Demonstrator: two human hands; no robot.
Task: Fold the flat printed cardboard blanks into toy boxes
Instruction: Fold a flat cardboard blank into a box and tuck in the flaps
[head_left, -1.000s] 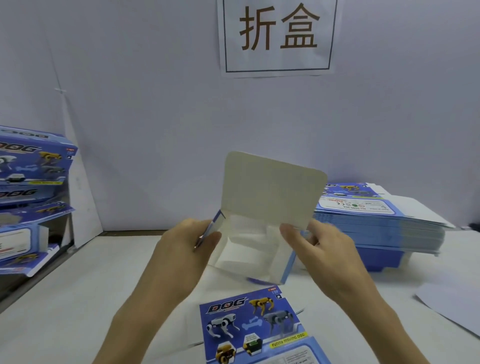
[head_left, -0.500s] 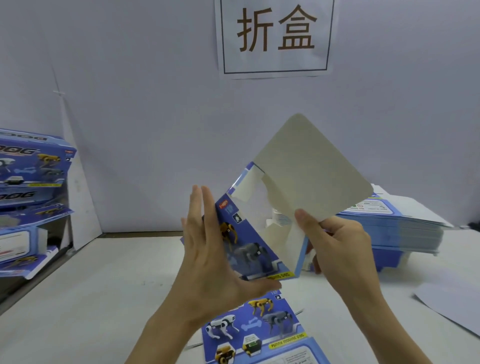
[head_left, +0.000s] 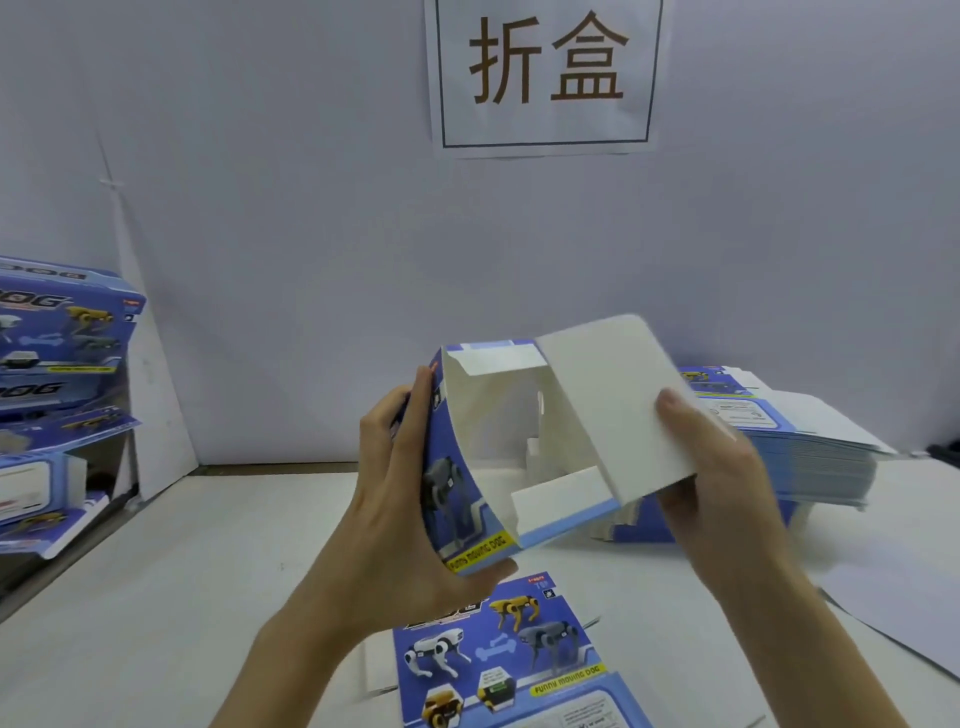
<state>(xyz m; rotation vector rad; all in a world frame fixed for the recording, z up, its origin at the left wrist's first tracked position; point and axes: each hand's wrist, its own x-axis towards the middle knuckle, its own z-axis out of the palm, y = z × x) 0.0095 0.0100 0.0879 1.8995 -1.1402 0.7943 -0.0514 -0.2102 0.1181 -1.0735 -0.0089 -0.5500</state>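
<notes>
Box (head_left: 483, 415): half-formed, open end toward you, held mid-frame above the table (head_left: 156, 597). Your left hand (head_left: 395, 499) grips its printed side, thumb under the lower corner. Your right hand (head_left: 717, 467) pinches its white flap (head_left: 608, 405). Blank (head_left: 498, 660): one, flat, bottom centre. Stack (head_left: 810, 447): blanks, right. Finished boxes (head_left: 57, 332): piled, left edge.

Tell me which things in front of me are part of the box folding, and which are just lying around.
Part of the job: half-folded box, gripped by left hand and right hand; flat blank on the table; stack of blanks; folded boxes at left.
Lying about: wall sign; loose white sheet at right.
</notes>
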